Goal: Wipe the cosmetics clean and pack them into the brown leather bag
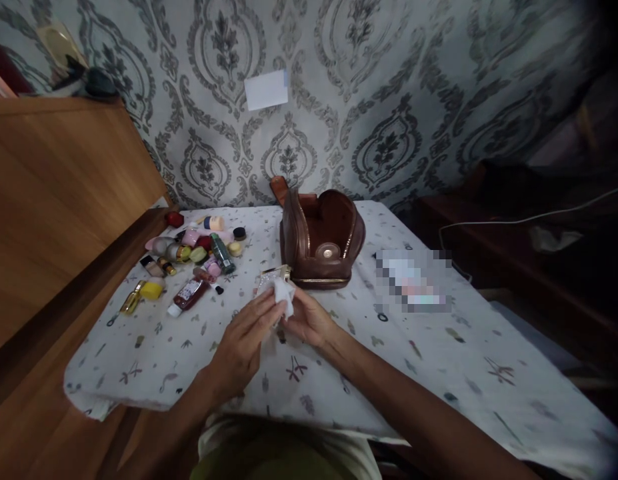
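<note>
My left hand (247, 335) presses a crumpled white wipe (283, 295) with closed fingers. It lies against a clear, sparkly item with gold-coloured edges (271, 276), whose exact kind I cannot make out. Around the lower right side of that item my right hand (311, 317) is closed, its fingertips partly hidden by the wipe. Just behind both hands stands a brown leather bag (319, 270), unzipped, with its reddish-brown lining showing.
Several cosmetics cover the table's left side, among them a dark red bottle (191, 293), a green bottle (221, 252) and a yellow-capped item (151, 289). A pixelated flat object (413, 280) lies at right. A patterned cloth (389, 373) covers the table; a wooden panel (53, 200) borders it.
</note>
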### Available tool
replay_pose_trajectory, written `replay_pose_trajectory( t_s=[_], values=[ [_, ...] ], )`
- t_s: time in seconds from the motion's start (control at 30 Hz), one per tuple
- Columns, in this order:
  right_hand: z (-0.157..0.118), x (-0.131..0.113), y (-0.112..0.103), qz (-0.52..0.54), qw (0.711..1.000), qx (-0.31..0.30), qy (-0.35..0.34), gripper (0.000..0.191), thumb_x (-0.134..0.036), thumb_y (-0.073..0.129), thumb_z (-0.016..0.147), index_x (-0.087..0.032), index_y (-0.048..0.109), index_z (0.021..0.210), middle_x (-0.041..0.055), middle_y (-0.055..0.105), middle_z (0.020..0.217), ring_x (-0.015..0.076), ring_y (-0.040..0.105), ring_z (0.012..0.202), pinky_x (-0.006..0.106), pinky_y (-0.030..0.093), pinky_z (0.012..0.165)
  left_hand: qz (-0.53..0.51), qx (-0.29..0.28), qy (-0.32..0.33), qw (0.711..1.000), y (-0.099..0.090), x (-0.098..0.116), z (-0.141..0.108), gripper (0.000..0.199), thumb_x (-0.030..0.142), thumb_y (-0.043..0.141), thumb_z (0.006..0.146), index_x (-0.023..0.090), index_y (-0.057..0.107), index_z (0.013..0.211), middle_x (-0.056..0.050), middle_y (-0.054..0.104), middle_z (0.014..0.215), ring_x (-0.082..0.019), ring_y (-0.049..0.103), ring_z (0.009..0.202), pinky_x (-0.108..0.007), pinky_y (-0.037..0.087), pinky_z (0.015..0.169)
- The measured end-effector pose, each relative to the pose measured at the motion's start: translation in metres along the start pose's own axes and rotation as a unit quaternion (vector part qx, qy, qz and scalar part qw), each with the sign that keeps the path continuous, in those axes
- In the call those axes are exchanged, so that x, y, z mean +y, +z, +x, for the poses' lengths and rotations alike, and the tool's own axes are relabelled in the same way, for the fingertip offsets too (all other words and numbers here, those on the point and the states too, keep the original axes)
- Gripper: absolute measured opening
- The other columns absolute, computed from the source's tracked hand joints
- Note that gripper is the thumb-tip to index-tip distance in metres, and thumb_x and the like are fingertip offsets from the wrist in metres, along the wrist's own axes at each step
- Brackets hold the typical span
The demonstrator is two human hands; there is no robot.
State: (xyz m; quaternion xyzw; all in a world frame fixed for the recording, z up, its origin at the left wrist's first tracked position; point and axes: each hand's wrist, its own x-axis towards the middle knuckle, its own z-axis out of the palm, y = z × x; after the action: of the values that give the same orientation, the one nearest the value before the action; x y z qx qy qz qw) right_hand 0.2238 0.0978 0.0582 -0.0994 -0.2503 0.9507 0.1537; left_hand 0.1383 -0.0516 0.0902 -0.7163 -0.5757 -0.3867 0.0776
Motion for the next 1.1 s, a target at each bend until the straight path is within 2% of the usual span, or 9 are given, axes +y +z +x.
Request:
replay_pose_trajectory(
  t_s=[0.13,0.27,0.4,0.5,0.63,0.77,0.87,0.97,1.1],
  values=[
    [0.001,-0.004,0.001,0.036,0.999,-0.023,-0.016,0.031,-0.038,0.077,0.076,-0.021,0.066,0.101,0.0002,0.074,0.09,0.0174,0.068,0.086,0.027,0.058,0.071,0.04,0.029,-0.014,0.999,0.004,-0.009,-0.012,0.06,0.003,0.032,0.096,0.022,0.033,0.152,-0.013,0.048,0.15,-0.023,0.037,0.144,-0.044,0.039,0.116],
    [-0.002,-0.005,0.005,0.07,0.997,-0.03,-0.017,0.032,-0.031,0.077,0.076,-0.018,0.064,0.103,0.0048,0.074,0.104,0.0159,0.068,0.098,0.026,0.057,0.085,0.046,0.082,-0.13,0.987,0.009,-0.018,-0.022,0.054,0.01,0.036,0.098,0.023,0.036,0.15,-0.011,0.05,0.149,-0.02,0.042,0.141,-0.04,0.039,0.116],
    [-0.005,-0.001,0.008,0.014,0.999,-0.006,-0.05,0.041,-0.027,0.081,0.07,-0.02,0.062,0.106,0.005,0.073,0.105,0.017,0.068,0.102,0.028,0.055,0.092,-0.025,0.134,-0.261,0.956,0.015,-0.013,-0.021,0.047,0.026,0.043,0.099,0.021,0.045,0.145,-0.011,0.052,0.147,-0.023,0.045,0.139,-0.042,0.038,0.115],
    [-0.007,0.002,0.011,-0.09,0.987,0.027,-0.131,0.057,-0.023,0.085,0.065,-0.027,0.057,0.115,-0.0006,0.07,0.102,0.0149,0.067,0.094,0.028,0.054,0.089,-0.172,0.144,-0.367,0.903,0.02,-0.002,-0.016,0.05,0.035,0.049,0.096,0.019,0.047,0.144,-0.012,0.05,0.149,-0.025,0.044,0.14,-0.044,0.033,0.118],
    [-0.007,0.002,0.013,-0.255,0.938,0.065,-0.227,0.077,-0.019,0.089,0.056,-0.029,0.051,0.123,0.0007,0.063,0.115,0.0183,0.061,0.104,0.032,0.051,0.094,-0.413,0.173,-0.415,0.792,0.019,0.011,-0.012,0.059,0.042,0.061,0.088,0.017,0.05,0.141,-0.014,0.054,0.145,-0.029,0.049,0.135,-0.042,0.043,0.11],
    [-0.008,0.002,0.011,-0.388,0.864,0.103,-0.303,0.091,-0.024,0.09,0.056,-0.027,0.045,0.135,0.0072,0.053,0.133,0.025,0.051,0.122,0.04,0.039,0.11,-0.527,0.215,-0.486,0.663,0.012,0.017,-0.006,0.056,0.037,0.078,0.075,0.017,0.064,0.125,-0.013,0.065,0.131,-0.027,0.066,0.114,-0.034,0.056,0.093],
    [-0.011,0.001,0.01,-0.492,0.795,0.1,-0.34,0.094,-0.027,0.09,0.058,-0.024,0.045,0.14,0.0109,0.049,0.136,0.0295,0.045,0.128,0.044,0.031,0.114,-0.555,0.231,-0.531,0.597,0.006,0.015,0.001,0.036,0.026,0.08,0.073,0.014,0.072,0.107,-0.01,0.074,0.108,-0.018,0.072,0.089,-0.028,0.06,0.08],
    [-0.015,-0.003,0.011,-0.556,0.755,0.071,-0.34,0.09,-0.032,0.089,0.06,-0.025,0.048,0.14,0.0103,0.055,0.123,0.0312,0.049,0.117,0.048,0.037,0.107,-0.547,0.254,-0.563,0.565,0.002,0.011,0.005,0.019,0.015,0.078,0.073,0.014,0.075,0.092,-0.005,0.075,0.093,-0.012,0.069,0.072,-0.021,0.06,0.067],
    [-0.02,-0.008,0.014,-0.558,0.761,0.038,-0.33,0.063,-0.036,0.079,0.075,-0.029,0.057,0.134,0.0061,0.059,0.107,0.0252,0.054,0.095,0.041,0.045,0.092,-0.526,0.269,-0.549,0.592,-0.004,-0.001,0.005,0.019,0.015,0.08,0.069,0.014,0.073,0.087,-0.003,0.075,0.087,-0.009,0.066,0.062,-0.016,0.056,0.053]
  ],
)
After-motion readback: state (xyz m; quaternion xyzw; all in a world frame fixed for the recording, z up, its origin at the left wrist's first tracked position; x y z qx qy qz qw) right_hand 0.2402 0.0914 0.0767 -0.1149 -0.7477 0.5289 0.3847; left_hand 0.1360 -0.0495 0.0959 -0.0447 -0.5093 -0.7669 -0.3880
